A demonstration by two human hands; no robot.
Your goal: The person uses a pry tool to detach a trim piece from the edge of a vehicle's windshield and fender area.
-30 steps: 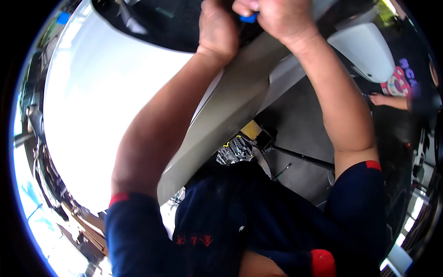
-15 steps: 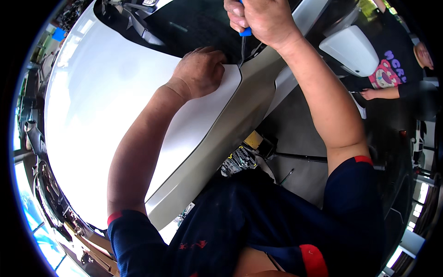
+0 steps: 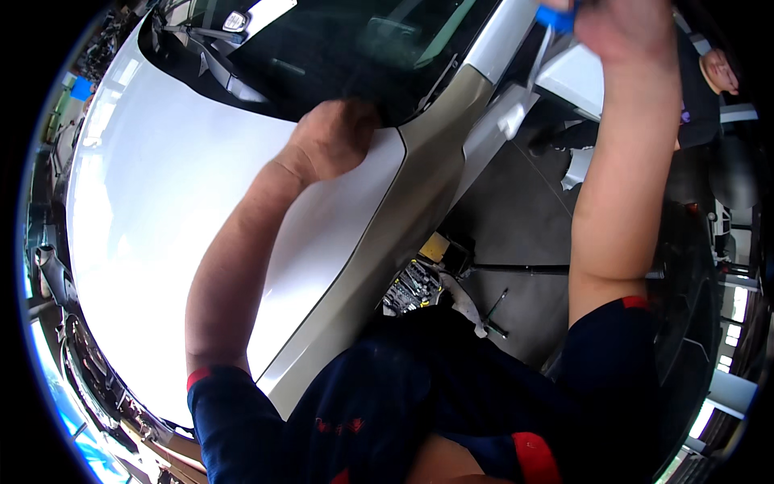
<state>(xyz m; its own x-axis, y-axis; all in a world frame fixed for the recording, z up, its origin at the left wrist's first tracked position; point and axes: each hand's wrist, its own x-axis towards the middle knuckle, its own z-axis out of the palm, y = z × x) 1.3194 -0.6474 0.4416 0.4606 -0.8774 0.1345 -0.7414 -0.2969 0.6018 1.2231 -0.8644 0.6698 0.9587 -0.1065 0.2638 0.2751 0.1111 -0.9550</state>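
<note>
A white car hood [image 3: 161, 210] spreads across the left, its rear corner beside a grey-beige fender [image 3: 355, 282]. My left hand [image 3: 334, 141] is closed at the hood's rear edge, near the windshield; its fingertips are hidden and a little blurred. Up at the top right, my right hand [image 3: 625, 32] grips a screwdriver by its blue handle [image 3: 556, 18]. The tool's thin metal shaft is smeared by motion and points down, away from the hood corner.
Beyond the hood lies the dark windshield [image 3: 363, 48] with a wiper arm at its base. A white side mirror [image 3: 574, 79] and another person [image 3: 717, 71] are at the right. Below the fender sit an open tool case [image 3: 413, 289] and a yellow item [image 3: 434, 247].
My right hand has lifted the screwdriver out of the gap at the hood corner and swung it right. My left hand has stayed by the hood edge. The view has shifted slightly.
</note>
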